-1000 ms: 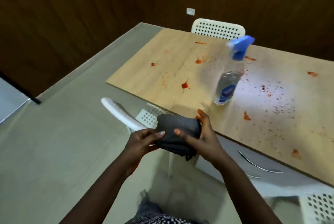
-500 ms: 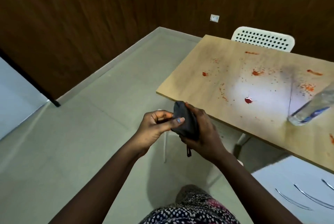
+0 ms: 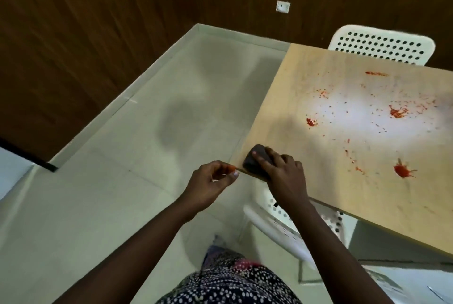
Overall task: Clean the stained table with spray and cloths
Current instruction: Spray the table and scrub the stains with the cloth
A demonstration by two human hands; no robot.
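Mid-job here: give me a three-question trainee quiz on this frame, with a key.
1. True or false: the dark cloth lies in the middle of the table.
2. Which hand presses the cloth? A) left hand B) right hand C) both
3. Fill in: the red stains lie to the ___ of the cloth in the head view.

Key: 1. False, it sits at the table's near left corner. 2. B; the left hand is beside the corner, off the cloth. 3. Right.
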